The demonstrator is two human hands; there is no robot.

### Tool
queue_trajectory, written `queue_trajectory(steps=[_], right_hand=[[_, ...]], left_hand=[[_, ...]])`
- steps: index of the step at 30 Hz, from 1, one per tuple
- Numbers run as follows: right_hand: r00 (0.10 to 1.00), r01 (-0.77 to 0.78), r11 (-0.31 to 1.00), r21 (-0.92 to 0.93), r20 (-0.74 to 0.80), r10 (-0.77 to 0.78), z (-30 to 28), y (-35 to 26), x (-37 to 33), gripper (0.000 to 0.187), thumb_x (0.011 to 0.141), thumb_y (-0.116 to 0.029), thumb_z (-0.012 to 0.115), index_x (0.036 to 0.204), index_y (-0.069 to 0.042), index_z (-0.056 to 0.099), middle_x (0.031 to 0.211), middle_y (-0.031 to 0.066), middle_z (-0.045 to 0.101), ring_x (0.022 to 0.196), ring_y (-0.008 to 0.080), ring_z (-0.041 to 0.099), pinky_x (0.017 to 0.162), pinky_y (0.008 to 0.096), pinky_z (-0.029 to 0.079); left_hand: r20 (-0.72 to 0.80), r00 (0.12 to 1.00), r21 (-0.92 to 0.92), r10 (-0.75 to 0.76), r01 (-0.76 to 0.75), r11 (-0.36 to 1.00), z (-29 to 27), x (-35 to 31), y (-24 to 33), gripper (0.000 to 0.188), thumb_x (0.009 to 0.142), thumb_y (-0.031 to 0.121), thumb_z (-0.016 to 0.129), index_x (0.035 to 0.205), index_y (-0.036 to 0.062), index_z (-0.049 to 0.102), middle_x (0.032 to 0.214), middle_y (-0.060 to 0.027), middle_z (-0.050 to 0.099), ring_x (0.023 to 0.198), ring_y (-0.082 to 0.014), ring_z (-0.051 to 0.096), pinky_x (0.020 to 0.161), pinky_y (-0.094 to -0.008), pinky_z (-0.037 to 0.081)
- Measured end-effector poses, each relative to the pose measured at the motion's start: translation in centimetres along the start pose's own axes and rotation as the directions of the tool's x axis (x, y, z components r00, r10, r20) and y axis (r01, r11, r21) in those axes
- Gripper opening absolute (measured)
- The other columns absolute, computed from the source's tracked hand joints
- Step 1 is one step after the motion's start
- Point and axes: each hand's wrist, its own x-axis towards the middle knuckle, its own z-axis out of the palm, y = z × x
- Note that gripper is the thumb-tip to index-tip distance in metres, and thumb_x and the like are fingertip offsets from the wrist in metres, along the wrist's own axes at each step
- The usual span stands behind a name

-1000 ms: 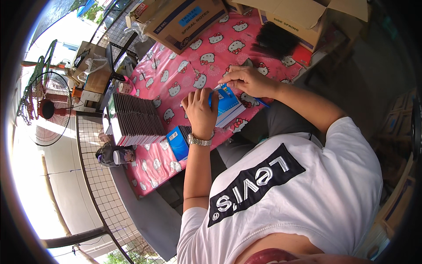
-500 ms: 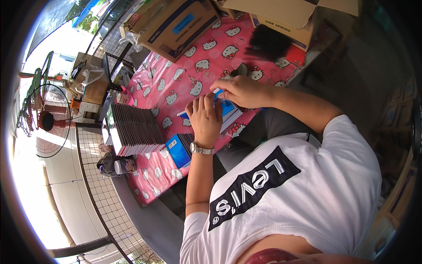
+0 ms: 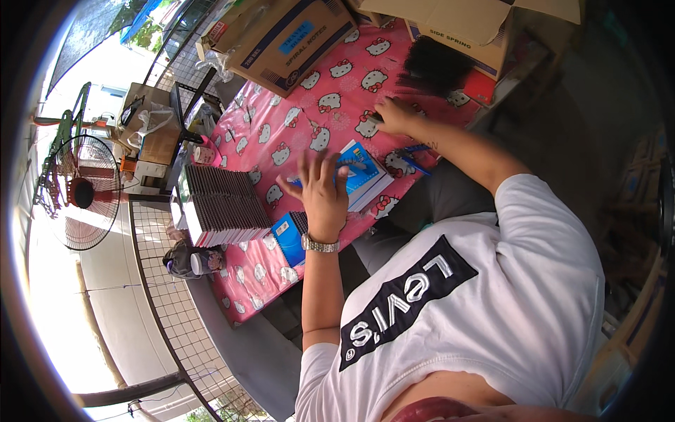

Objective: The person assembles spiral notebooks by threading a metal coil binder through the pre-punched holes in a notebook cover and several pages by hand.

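Your left hand [image 3: 322,188] is spread wide, fingers fanned and blurred, palm down over the blue-covered notebook [image 3: 360,174] that lies on the pink cartoon-cat cloth of the tabletop [image 3: 281,133]. The fingertips overlap the notebook's near-left edge; whether they press on it or hover just above, you cannot tell from the blur. A silver metal wristwatch [image 3: 320,245] sits on that wrist.

Your right hand [image 3: 394,116] is well apart from the left, stretched out beyond the notebook and resting knuckles-up on the cloth. Its fingers curl narrow around something small and dark — too small to make out. Just past this hand lies a black bristly bundle [image 3: 437,65], and beyond that a large open cardboard box [image 3: 464,24].

To the left of your left hand stands a tall stack of dark spiral-bound notebooks [image 3: 221,204]. Between that stack and your wrist, near the tabletop's edge, lies a second small blue notebook [image 3: 288,239]. Beside your right forearm, on the cloth, lie blue pens [image 3: 415,160]. Far beyond your left hand sits another brown cardboard box with a blue label [image 3: 288,39].
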Motion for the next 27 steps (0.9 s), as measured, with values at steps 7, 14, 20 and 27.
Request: queue_trajectory(steps=[7,14,20,27], right_hand=[[0.610,-0.078,0.494,0.866,0.434,-0.663,-17.2,-7.9,-1.4,0.050,0.088,-0.029,0.065,0.129,-0.001,0.061,0.123,0.0088,0.065,0.111,0.0176,0.061,0.097,0.0324,0.045],[0.623,0.067,0.566,0.822,0.409,-0.667,-17.4,-8.1,-1.2,0.053,0.086,-0.030,0.068,0.133,-0.008,0.058,0.119,0.0079,0.063,0.109,0.0195,0.060,0.095,0.0303,0.044],[0.837,0.064,0.657,0.751,0.318,-0.446,-14.0,-6.5,0.6,0.060,0.081,-0.052,0.074,0.123,-0.010,0.061,0.114,0.0111,0.063,0.103,0.0212,0.058,0.089,0.0362,0.045],[1.000,-0.013,0.992,-0.123,0.006,0.013,-1.2,0.4,-1.2,0.069,0.076,-0.066,0.068,0.106,-0.004,0.069,0.125,0.0180,0.058,0.120,0.0379,0.050,0.103,0.0459,0.040]], left_hand=[[0.012,0.989,-0.211,-0.151,0.150,0.966,1.2,-0.8,-1.3,0.027,0.086,0.026,0.073,0.106,0.0098,0.065,0.104,-0.0104,0.060,0.104,-0.0341,0.054,0.089,-0.0474,0.041],[-0.007,0.988,-0.261,-0.152,0.145,0.954,1.2,-0.3,-0.5,0.028,0.083,0.025,0.076,0.102,0.0067,0.066,0.102,-0.0118,0.062,0.099,-0.0350,0.055,0.088,-0.0457,0.043],[0.015,0.985,-0.272,-0.170,0.167,0.948,1.2,-0.8,-1.0,0.030,0.082,0.026,0.077,0.101,0.0058,0.066,0.101,-0.0119,0.063,0.097,-0.0350,0.056,0.086,-0.0456,0.044],[-0.015,0.986,-0.231,-0.167,0.159,0.960,1.8,0.2,-0.8,0.029,0.081,0.031,0.077,0.099,0.0101,0.067,0.097,-0.0085,0.061,0.097,-0.0321,0.055,0.085,-0.0452,0.044]])
